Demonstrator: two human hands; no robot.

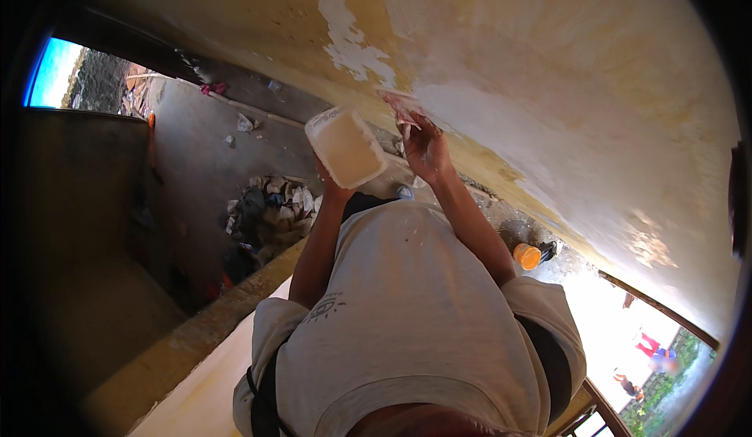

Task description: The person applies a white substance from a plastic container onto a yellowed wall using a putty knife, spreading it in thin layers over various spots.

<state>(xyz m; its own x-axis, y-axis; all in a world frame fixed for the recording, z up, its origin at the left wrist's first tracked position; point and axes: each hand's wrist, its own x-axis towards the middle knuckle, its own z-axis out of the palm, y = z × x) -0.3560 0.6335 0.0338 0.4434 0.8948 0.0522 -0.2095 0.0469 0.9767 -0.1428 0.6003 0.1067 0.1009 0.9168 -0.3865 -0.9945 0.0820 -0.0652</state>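
My left hand (332,184) is closed on the side of a rectangular, whitish plastic tub (321,120), mostly hidden behind it. Pale cream paste lies inside the tub, and its rim is smeared. My right hand (428,151) grips a flat reddish putty scraper (403,108) streaked with white. The scraper's far edge is at the wall (501,69), just right of the tub. Around it the wall is patchy, yellow in places and coated whitish in others.
Crumpled rubbish (278,206) is heaped on the floor at the left. An orange bucket (527,256) stands by the wall's foot at right. A yellowish ledge (188,323) runs along the lower left. Other people (654,355) are outside, far lower right.
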